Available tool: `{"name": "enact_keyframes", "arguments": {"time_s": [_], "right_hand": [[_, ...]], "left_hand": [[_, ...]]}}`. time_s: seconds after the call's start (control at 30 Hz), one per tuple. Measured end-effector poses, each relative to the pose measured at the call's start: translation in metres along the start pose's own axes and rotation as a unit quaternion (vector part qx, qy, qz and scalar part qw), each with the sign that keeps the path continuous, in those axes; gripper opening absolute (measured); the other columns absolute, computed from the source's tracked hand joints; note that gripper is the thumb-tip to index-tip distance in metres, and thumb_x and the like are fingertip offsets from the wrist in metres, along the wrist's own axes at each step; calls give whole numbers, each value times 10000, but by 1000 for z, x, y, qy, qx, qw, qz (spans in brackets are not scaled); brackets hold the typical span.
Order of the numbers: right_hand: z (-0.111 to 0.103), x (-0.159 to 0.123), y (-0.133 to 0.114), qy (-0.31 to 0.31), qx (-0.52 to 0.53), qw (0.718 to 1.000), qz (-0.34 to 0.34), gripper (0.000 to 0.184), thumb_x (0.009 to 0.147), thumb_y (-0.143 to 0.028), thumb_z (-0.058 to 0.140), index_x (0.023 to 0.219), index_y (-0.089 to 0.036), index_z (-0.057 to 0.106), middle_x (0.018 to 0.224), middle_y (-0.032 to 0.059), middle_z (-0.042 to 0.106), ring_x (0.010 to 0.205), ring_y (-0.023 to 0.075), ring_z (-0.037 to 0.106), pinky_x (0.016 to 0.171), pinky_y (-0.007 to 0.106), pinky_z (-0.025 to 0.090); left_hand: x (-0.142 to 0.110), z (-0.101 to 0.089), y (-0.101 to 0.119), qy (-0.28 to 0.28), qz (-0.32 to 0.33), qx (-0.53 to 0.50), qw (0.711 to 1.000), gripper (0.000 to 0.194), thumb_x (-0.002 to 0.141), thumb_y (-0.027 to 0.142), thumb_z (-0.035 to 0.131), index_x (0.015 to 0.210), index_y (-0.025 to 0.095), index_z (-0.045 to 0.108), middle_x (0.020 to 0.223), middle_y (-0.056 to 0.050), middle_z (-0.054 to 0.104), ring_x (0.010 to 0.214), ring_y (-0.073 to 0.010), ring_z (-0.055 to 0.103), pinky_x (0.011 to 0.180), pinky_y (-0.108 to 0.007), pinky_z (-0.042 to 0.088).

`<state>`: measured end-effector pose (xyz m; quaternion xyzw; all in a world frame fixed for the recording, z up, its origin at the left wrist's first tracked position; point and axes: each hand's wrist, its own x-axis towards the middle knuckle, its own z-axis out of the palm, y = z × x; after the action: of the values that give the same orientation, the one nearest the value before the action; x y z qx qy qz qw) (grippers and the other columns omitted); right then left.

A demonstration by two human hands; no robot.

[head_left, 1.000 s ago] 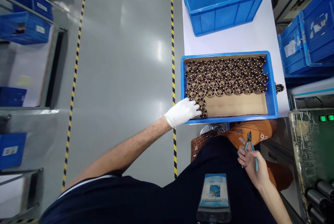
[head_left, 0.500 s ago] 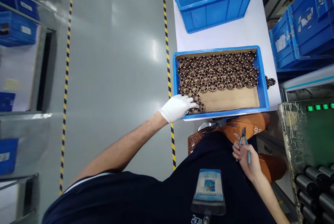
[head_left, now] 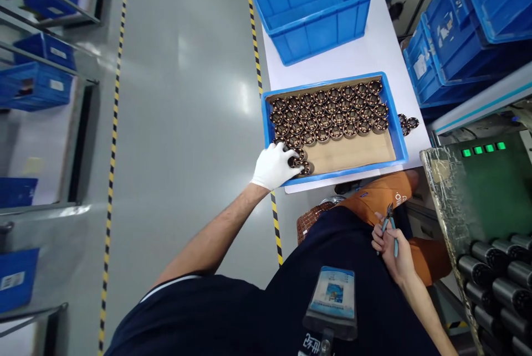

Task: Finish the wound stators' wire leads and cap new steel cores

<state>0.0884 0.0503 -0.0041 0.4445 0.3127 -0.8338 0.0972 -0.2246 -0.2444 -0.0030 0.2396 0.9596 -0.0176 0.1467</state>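
My left hand (head_left: 273, 166), in a white glove, is at the near left corner of a shallow blue tray (head_left: 404, 148). Its fingers curl round a copper-wound motor stator (head_left: 306, 168) beside others in that corner; the fingers partly hide these parts. Rows of similar stators (head_left: 332, 115) stand in the tray on a cardboard liner (head_left: 353, 155). Low at my lap, my right hand (head_left: 394, 256), ungloved, is closed on a pair of side cutters (head_left: 389, 213) with blue handles, jaws pointing away from me.
A deep blue bin (head_left: 320, 24) sits behind the tray on the white table (head_left: 382, 51). A few stators (head_left: 409, 123) lie right of the tray. At right are stacked blue crates (head_left: 449, 35) and a green machine panel (head_left: 499, 190) with dark cylinders (head_left: 511, 295). Striped tape (head_left: 254, 40) marks the floor at left.
The camera view has shifted, so the tray and bin appear further left. My left hand's fingers have curled more closely round the corner stators. My right hand still holds the side cutters.
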Motion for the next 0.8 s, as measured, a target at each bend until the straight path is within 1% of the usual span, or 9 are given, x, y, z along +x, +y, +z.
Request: {"name": "enact_keyframes", "arguments": {"time_s": [0.17, 0.33, 0.43, 0.5, 0.53, 0.6, 0.67, 0.73, 0.8], "right_hand": [[-14, -5, 7, -6, -27, 999, -31, 533, 857, -469, 770, 1346, -280, 676, 865, -35, 457, 657, 141, 343, 572, 251, 347], [-20, -25, 16, -13, -89, 992, -89, 579, 872, -511, 773, 1395, -278, 687, 901, -28, 507, 673, 139, 375, 581, 254, 331], [-27, -65, 10, -11, -143, 981, -131, 541, 864, -394, 851, 1384, -280, 751, 951, -9, 613, 767, 160, 504, 694, 283, 465], [-38, -107, 0, -1, -200, 967, -157, 486, 910, -340, 839, 1392, -297, 801, 1023, 22, 716, 907, 210, 622, 904, 354, 563], [-45, -131, -6, 12, -244, 955, -170, 470, 952, -342, 813, 1422, -319, 813, 1091, 44, 769, 1002, 249, 675, 1029, 412, 574], [-61, -185, -22, 67, -391, 895, -203, 501, 1059, -407, 724, 1558, -430, 754, 1312, 71, 827, 1240, 345, 733, 1218, 563, 534], [-76, -239, -42, 164, -503, 808, -260, 509, 1084, -471, 702, 1591, -512, 716, 1502, 74, 792, 1400, 435, 716, 1210, 661, 557], [-89, -289, -69, 257, -573, 712, -316, 534, 1072, -500, 709, 1604, -544, 693, 1468, 82, 811, 1335, 467, 761, 1063, 666, 644], [-103, -333, -104, 299, -625, 645, -323, 547, 1059, -491, 736, 1600, -557, 689, 1298, 79, 853, 1052, 402, 840, 852, 574, 694]], "left_hand": [[10, -11, -6, -32, 35, 26, 999, 474, 1080, 620, 633, 1150, 200, 840, 1236, -177, 722, 1148, -354, 648, 918, -417, 501], [4, -49, -4, -33, 72, 52, 996, 454, 1112, 569, 558, 1145, 216, 841, 1123, -149, 761, 1025, -337, 689, 865, -417, 527], [-5, -71, 21, 42, 96, 42, 994, 515, 1143, 563, 472, 1270, 190, 804, 1146, -165, 754, 1078, -377, 695, 919, -480, 559], [-8, -72, 54, 82, 155, -19, 984, 515, 1152, 575, 469, 1312, 206, 790, 1145, -145, 752, 1108, -375, 702, 982, -503, 575], [-7, -66, 75, 74, 197, -55, 976, 495, 1150, 579, 489, 1322, 224, 789, 1150, -131, 756, 1127, -367, 710, 1016, -506, 579], [-1, -47, 124, 15, 283, -105, 953, 417, 1140, 542, 545, 1323, 261, 793, 1217, -113, 772, 1186, -346, 728, 1080, -496, 585], [12, -23, 177, -45, 354, -114, 927, 317, 1120, 459, 610, 1301, 282, 800, 1299, -100, 785, 1223, -322, 749, 1116, -473, 597], [32, -4, 233, -68, 404, -102, 906, 262, 1099, 402, 672, 1281, 263, 799, 1316, -103, 792, 1193, -305, 771, 1093, -466, 627], [53, 4, 289, -68, 441, -87, 891, 306, 1095, 421, 732, 1321, 218, 771, 1319, -114, 782, 1166, -290, 776, 1050, -482, 660]]}}
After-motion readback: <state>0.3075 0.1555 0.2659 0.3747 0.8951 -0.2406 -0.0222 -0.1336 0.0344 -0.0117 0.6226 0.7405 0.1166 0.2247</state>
